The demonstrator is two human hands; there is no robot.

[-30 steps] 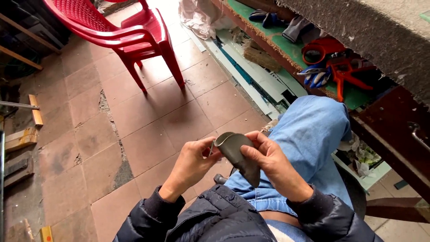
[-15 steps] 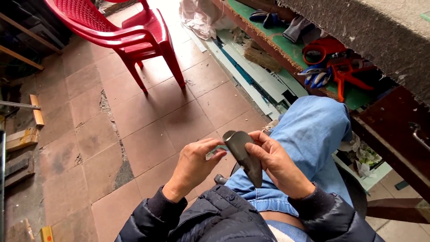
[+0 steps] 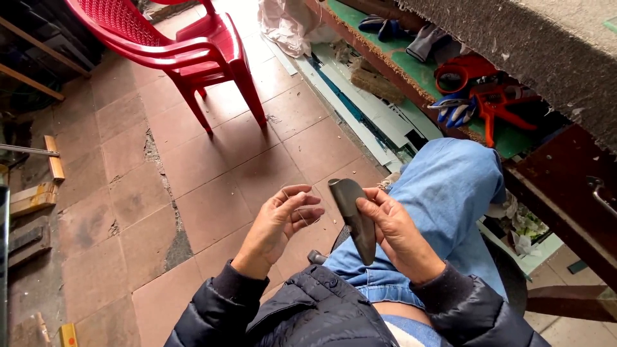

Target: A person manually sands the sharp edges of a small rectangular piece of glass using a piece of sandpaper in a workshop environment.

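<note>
A seated person's right hand [image 3: 398,234] grips a curved piece of dark grey leather-like material [image 3: 355,215] above the lap, fingers closed along its right edge. The left hand [image 3: 283,218] is just beside it, apart, fingers loosely curled and pinching what looks like a thin thread, too fine to tell for sure. A red plastic chair [image 3: 186,48] stands on the tiled floor [image 3: 212,173]; red-handled scissors [image 3: 498,103] lie on the green shelf [image 3: 418,74].

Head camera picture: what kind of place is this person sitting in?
Probably a small workshop: red-handled tools and work gloves lie on a green shelf, wood scraps line the worn tiled floor.
</note>
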